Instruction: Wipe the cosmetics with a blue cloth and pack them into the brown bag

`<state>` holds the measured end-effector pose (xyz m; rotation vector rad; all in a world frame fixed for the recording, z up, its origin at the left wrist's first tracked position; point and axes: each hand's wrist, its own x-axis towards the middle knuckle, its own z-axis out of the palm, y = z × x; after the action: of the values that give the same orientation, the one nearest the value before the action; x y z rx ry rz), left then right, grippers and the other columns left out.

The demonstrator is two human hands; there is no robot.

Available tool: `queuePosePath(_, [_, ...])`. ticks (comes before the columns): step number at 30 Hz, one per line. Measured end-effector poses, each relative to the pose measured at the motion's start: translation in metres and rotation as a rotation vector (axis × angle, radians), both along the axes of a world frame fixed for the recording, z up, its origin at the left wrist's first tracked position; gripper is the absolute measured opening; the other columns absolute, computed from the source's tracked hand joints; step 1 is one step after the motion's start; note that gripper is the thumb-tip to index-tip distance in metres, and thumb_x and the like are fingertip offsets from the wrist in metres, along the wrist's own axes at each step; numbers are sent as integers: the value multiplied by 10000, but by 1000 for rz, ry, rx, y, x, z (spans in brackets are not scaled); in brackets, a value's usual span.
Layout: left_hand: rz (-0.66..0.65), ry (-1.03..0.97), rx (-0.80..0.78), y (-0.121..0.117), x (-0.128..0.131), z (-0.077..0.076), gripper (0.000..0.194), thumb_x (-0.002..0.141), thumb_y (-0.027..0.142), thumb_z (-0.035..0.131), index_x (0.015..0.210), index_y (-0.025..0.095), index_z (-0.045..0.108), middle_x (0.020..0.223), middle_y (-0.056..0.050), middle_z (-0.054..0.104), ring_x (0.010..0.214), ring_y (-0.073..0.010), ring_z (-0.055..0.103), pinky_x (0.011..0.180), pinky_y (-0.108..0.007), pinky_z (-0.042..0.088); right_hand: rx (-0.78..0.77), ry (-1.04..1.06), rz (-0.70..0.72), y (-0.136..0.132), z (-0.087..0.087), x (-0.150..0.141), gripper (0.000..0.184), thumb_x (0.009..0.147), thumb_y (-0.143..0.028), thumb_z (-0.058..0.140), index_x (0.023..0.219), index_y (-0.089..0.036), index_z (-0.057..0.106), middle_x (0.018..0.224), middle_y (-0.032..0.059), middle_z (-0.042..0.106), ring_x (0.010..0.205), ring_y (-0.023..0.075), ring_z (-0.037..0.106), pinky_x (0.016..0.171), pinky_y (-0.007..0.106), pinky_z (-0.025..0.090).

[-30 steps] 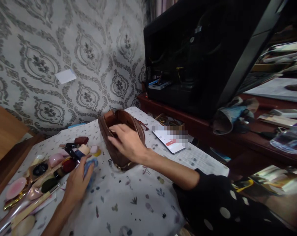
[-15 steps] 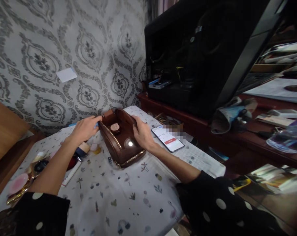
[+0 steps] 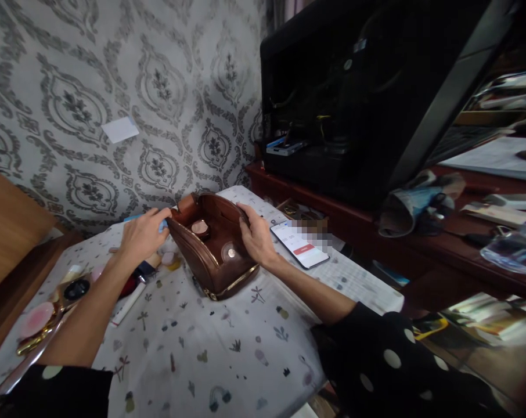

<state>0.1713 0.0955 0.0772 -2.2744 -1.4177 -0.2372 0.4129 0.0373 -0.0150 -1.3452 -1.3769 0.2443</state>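
Part the bag's [image 3: 226, 268] rims evenly, without tipping its base: the right hand's [image 3: 258, 237] fingers pinch the right rim, the left hand's [image 3: 144, 233] fingers pinch something blue [image 3: 162, 225] at the left. Glossy and brown, with a gold zipper [image 3: 242, 279] nearest and a small round item [image 3: 200, 227] inside, the bag sits toward the tabletop's [image 3: 228, 360] far edge.

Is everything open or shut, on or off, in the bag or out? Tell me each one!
Brown bag: open
Small round thing: inside the bag
Phone: face up, screen lit
White stick: out of the bag
Pink round thing: out; open or shut, can't tell
Left hand: gripping the bag's edge
Right hand: gripping the opposite edge
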Motion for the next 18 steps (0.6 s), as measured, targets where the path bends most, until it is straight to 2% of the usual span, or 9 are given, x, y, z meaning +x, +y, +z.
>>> queuePosePath(6, [22,-1,30,6,3,2,270,880,283,465,1085,287,640,1022,-57,653,835,-268,651,629,-329,405,-5,25,-45,-3,0,-4,450,922,-214,354,1314,-118,552,1244,129,668,1160,236,612,1061,401,428])
queuePosePath(10, [14,16,7,2,1,1,292,876,255,455,1105,277,635,1028,-62,653,861,-273,655,621,-324,402,-10,-23,-26,-2,0,-5,463,909,-193,353,1325,-108,536,1226,139,664,1119,243,621,1022,412,458])
queuePosePath(13, [1,-45,-21,-2,-2,-1,314,873,251,454,1122,272,643,1042,-63,657,897,-270,655,659,-322,431,-25,-113,-4,-2,3,-5,473,903,-174,365,1348,-100,506,1231,158,642,1126,256,606,1025,437,458])
queuePosePath(16, [-58,-144,-45,-6,-7,-7,399,869,243,449,1226,288,623,1079,-52,668,954,-258,653,741,-315,465,54,-274,-29,-6,15,-11,492,889,-160,413,1371,-88,476,1403,211,491,1304,297,470,1097,503,391])
queuePosePath(18, [-96,-221,-59,-8,-9,-13,452,872,238,439,1293,291,595,1131,-47,675,996,-253,651,809,-317,480,120,-390,-11,-6,26,-21,463,904,-148,413,1359,-122,496,1490,197,393,1394,297,359,1138,525,341])
